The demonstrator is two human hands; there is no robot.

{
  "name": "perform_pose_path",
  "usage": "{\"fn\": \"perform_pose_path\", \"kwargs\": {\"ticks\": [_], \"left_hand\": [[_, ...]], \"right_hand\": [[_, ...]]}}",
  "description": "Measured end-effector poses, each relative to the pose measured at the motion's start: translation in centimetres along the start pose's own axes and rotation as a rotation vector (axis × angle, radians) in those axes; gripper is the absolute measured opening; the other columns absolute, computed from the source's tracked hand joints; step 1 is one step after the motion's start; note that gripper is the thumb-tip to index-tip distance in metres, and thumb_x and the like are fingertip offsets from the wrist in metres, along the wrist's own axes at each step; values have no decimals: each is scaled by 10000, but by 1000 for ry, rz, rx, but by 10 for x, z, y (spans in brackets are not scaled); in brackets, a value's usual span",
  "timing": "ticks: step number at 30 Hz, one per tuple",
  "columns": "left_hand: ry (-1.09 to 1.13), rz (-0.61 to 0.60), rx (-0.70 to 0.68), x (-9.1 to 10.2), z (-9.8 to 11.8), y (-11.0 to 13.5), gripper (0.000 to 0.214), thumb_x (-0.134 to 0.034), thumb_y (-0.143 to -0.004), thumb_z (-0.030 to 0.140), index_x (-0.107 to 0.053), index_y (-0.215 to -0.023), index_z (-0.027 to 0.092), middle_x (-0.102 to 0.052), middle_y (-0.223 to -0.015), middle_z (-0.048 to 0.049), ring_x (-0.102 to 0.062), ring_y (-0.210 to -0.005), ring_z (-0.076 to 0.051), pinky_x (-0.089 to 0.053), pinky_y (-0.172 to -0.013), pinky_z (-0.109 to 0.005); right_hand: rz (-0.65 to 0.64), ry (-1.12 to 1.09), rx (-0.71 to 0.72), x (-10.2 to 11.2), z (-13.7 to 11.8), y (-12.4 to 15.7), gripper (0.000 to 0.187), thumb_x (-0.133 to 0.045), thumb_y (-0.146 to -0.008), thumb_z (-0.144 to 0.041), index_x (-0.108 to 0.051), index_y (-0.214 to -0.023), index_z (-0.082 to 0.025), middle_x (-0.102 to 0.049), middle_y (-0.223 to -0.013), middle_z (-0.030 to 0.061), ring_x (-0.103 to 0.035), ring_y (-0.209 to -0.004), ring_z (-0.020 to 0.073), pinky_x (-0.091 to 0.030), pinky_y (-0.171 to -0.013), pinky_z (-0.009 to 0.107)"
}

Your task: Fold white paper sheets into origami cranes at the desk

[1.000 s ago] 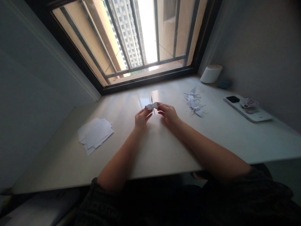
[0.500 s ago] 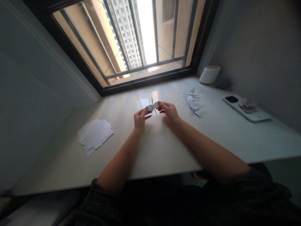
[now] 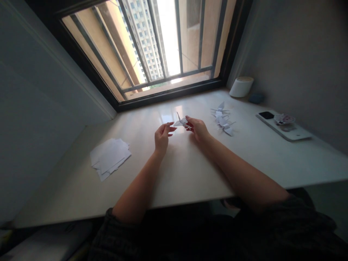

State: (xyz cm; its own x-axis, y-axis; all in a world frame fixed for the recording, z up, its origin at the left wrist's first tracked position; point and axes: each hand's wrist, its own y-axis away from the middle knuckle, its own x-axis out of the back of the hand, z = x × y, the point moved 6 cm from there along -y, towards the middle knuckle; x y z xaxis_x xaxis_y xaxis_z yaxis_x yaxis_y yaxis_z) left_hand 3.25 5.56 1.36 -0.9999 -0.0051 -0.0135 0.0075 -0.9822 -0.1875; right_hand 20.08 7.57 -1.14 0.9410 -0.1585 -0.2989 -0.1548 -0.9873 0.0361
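Nearest are the dark knit sleeves (image 3: 116, 239) at the bottom of the view, with both bare forearms reaching forward over a pale stone-like desk (image 3: 190, 174). The left hand (image 3: 162, 137) is half open, its curled fingers (image 3: 172, 125) just apart from the paper and holding nothing. The right hand (image 3: 198, 129) is loosely closed, its fingertips pinching one end of a small folded white paper crane (image 3: 181, 123), which is raised above the desk between the hands. The crane looks nearly or fully folded, so the step in hand appears to be shaping or checking it; with the left hand free, a careful, light touch seems called for. To the left lies a loose stack of white paper sheets (image 3: 110, 158). To the right sit three finished paper cranes (image 3: 221, 119), and beyond them a white phone (image 3: 282, 127). A white cylindrical container (image 3: 241, 87) stands in the far corner, below a barred window (image 3: 141, 47).
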Motion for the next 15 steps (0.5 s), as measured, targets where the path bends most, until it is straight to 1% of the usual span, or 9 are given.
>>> {"fn": "perform_pose_path", "kwargs": {"ticks": [2,4,7,9,11,13,15], "left_hand": [[21,-44,22,-2,-3,-1,410,-610,-791,522,-687,-1062,225,-709,-951,-68,-673,-848,-199,-502,-645,-266],[67,-109,61,-6,-6,-2,421,-633,-776,525,-685,-1080,239,-691,-1008,-61,-672,-844,-199,-512,-642,-271],[112,-194,92,-12,-9,0,432,-636,-768,544,-696,-1061,233,-691,-953,-54,-674,-780,-181,-528,-648,-276],[122,-194,79,-13,-9,1,423,-663,-746,535,-706,-1020,216,-694,-897,-46,-662,-722,-154,-536,-653,-272],[134,-160,68,-12,-9,0,410,-691,-721,520,-710,-971,196,-693,-856,-37,-645,-694,-134,-545,-658,-270],[146,-129,69,-11,-9,-1,402,-703,-709,511,-710,-941,182,-692,-835,-29,-638,-683,-123,-554,-673,-274],[149,-105,70,-10,-9,-1,396,-702,-710,509,-708,-922,175,-695,-851,-29,-647,-672,-120,-557,-683,-276]], "right_hand": [[-114,9,-26,-6,0,2,360,-712,-674,-532,-661,-672,-175,-638,-638,29,-561,-579,129,-424,-528,256],[-215,24,-48,-11,0,4,361,-716,-677,-532,-683,-683,-172,-651,-642,38,-568,-582,133,-424,-530,259],[-289,68,-48,-14,1,6,369,-704,-689,-546,-720,-736,-180,-663,-638,35,-566,-573,132,-421,-529,259],[-299,101,-44,-14,2,5,393,-691,-690,-570,-732,-767,-186,-675,-657,39,-570,-582,134,-423,-528,256],[-283,127,-34,-13,3,3,417,-678,-690,-588,-727,-756,-179,-685,-688,50,-579,-602,135,-428,-531,249],[-242,135,-1,-10,2,1,412,-669,-697,-578,-710,-731,-170,-683,-705,53,-580,-610,127,-431,-534,237],[-192,120,59,-7,-2,-2,367,-659,-712,-534,-708,-791,-180,-683,-741,40,-575,-605,114,-437,-537,230]]}}
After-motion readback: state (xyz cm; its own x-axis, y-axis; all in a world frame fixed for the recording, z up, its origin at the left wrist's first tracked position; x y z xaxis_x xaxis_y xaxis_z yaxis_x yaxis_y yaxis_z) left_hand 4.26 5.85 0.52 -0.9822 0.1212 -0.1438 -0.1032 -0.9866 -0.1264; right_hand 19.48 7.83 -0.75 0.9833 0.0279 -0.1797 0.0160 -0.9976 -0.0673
